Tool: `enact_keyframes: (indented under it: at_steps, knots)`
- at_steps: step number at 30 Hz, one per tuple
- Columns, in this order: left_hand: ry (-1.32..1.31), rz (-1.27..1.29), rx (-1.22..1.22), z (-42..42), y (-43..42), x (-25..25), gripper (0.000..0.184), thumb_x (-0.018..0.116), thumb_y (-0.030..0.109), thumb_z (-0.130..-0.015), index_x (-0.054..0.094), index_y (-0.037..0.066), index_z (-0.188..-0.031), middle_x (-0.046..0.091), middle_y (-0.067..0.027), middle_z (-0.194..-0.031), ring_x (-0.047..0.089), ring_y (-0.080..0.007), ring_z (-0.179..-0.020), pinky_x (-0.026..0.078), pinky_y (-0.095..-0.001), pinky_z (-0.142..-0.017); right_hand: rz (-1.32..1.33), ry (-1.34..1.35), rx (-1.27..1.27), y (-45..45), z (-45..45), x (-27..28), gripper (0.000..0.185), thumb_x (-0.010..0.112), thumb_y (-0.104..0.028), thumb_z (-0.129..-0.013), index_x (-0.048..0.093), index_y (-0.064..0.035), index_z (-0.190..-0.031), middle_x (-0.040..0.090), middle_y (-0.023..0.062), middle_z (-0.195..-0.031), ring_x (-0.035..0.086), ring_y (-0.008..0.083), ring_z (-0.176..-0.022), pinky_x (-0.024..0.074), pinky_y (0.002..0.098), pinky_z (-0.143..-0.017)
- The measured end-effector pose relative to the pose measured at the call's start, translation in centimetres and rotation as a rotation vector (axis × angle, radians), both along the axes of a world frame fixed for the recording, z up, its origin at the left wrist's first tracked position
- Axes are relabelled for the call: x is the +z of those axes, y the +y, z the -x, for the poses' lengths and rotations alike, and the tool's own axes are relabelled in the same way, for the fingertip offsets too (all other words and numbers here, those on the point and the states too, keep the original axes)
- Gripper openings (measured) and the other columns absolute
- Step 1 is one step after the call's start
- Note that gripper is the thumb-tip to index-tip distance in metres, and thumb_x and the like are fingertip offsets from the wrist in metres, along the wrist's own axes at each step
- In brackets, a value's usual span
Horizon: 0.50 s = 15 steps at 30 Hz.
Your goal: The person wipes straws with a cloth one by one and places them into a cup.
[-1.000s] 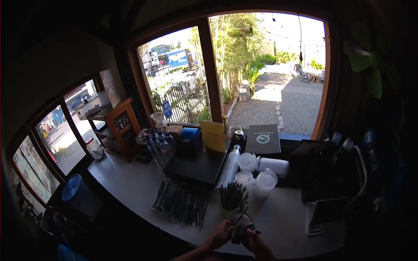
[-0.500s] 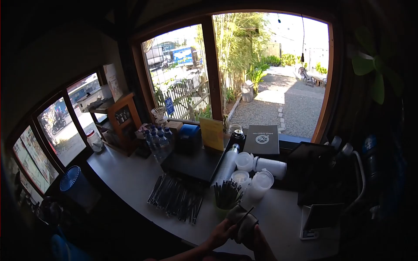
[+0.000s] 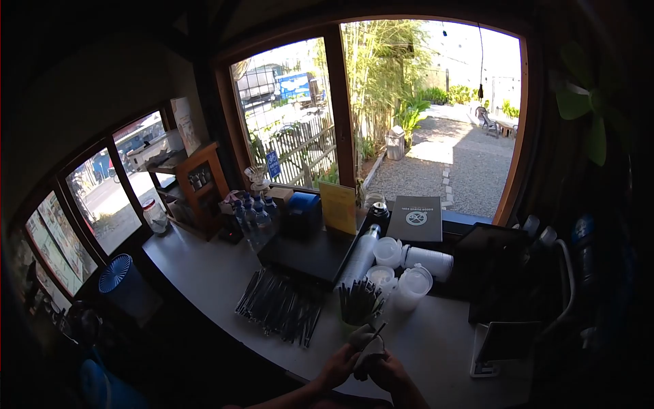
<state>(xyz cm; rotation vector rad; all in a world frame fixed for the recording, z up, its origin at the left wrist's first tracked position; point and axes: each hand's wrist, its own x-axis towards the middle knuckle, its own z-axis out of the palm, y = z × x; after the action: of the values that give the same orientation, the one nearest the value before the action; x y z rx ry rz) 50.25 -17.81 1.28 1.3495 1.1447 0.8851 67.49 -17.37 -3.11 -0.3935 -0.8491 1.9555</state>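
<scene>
Gripping a grey cloth (image 3: pixel 371 350) with a black straw (image 3: pixel 379 330) poking up, your left hand (image 3: pixel 338 365) and right hand (image 3: pixel 388 372) curl closed near the green cup (image 3: pixel 349 328) of straws (image 3: pixel 360 300).

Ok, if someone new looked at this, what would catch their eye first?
Probably the big window at the top, by far the brightest area, with a gravel yard beyond. Next, the pale plastic cups on the counter below it, and the black straws spread to their left. At bottom centre, the left hand and right hand hold a grey, cloth-like item.
</scene>
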Motion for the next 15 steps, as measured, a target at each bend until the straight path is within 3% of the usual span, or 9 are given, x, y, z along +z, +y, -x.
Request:
enact_keyframes:
  at_steps: [1, 4, 7, 8, 10, 13, 15]
  knots:
    - [0.023, 0.093, -0.036, 0.1, -0.1, -0.1, 0.028, 0.054, 0.024, -0.101, 0.054, 0.000, -0.116, 0.064, -0.0076, -0.089, 0.060, -0.0113, -0.077, 0.049, -0.0284, -0.066, -0.019, -0.087, -0.002, 0.0, 0.1, 0.6, 0.036, 0.059, -0.030, -0.097, 0.058, 0.0015, -0.113, 0.065, 0.0118, -0.090, 0.064, 0.0225, -0.075, 0.0514, 0.0351, -0.065]
    - [-0.327, 0.135, -0.162, 0.7, 1.1, -9.9, 0.027, 0.048, 0.025, -0.103, 0.054, 0.001, -0.113, 0.064, -0.0092, -0.086, 0.061, -0.0151, -0.075, 0.051, -0.0322, -0.067, -0.006, -0.130, -0.159, -0.3, 0.9, 0.7, 0.024, 0.056, -0.023, -0.099, 0.060, -0.0002, -0.105, 0.065, 0.0099, -0.082, 0.063, 0.0203, -0.067, 0.0493, 0.0327, -0.057]
    - [0.007, -0.192, -0.142, -0.6, -0.8, -3.2, 0.044, 0.040, 0.042, -0.104, 0.055, 0.003, -0.115, 0.060, -0.0057, -0.083, 0.055, -0.0130, -0.070, 0.044, -0.0285, -0.061, 0.069, -0.104, -0.395, 0.3, 0.9, 2.0, 0.018, 0.057, -0.016, -0.099, 0.061, -0.0012, -0.108, 0.065, 0.0074, -0.086, 0.063, 0.0173, -0.068, 0.0488, 0.0306, -0.053]
    - [-0.057, -0.085, -0.152, -0.3, -0.9, -3.5, 0.048, 0.039, 0.046, -0.103, 0.055, 0.003, -0.116, 0.059, -0.0052, -0.082, 0.054, -0.0129, -0.069, 0.043, -0.0277, -0.061, 0.059, -0.096, -0.435, 0.7, 0.2, 1.4, 0.017, 0.057, -0.014, -0.098, 0.061, -0.0013, -0.108, 0.065, 0.0071, -0.087, 0.063, 0.0175, -0.069, 0.0500, 0.0303, -0.055]
    - [-0.185, 0.132, -0.172, 0.2, -1.4, -4.1, 0.056, 0.037, 0.055, -0.101, 0.055, 0.005, -0.117, 0.057, -0.0042, -0.080, 0.052, -0.0126, -0.067, 0.041, -0.0262, -0.059, 0.010, -0.211, -0.475, 0.5, 0.3, 3.7, 0.020, 0.055, -0.019, -0.100, 0.061, -0.0004, -0.099, 0.063, 0.0084, -0.077, 0.062, 0.0194, -0.058, 0.0499, 0.0309, -0.049]
    - [-0.481, 0.202, -0.129, -0.1, -1.3, -3.5, 0.026, 0.044, 0.024, -0.105, 0.055, 0.002, -0.113, 0.059, -0.0065, -0.086, 0.056, -0.0136, -0.077, 0.047, -0.0303, -0.068, -0.142, -0.390, -0.453, -0.4, 1.4, 1.5, 0.019, 0.055, -0.017, -0.100, 0.061, 0.0007, -0.100, 0.064, 0.0088, -0.077, 0.063, 0.0193, -0.059, 0.0507, 0.0304, -0.050]
    - [-0.515, 0.178, -0.099, 0.3, -1.3, -6.3, 0.023, 0.049, 0.022, -0.104, 0.056, 0.002, -0.111, 0.059, -0.0059, -0.085, 0.056, -0.0137, -0.077, 0.047, -0.0292, -0.067, -0.148, -0.320, -0.507, -0.1, 0.8, 1.8, 0.019, 0.055, -0.017, -0.100, 0.060, 0.0010, -0.099, 0.064, 0.0093, -0.077, 0.063, 0.0189, -0.059, 0.0506, 0.0303, -0.050]
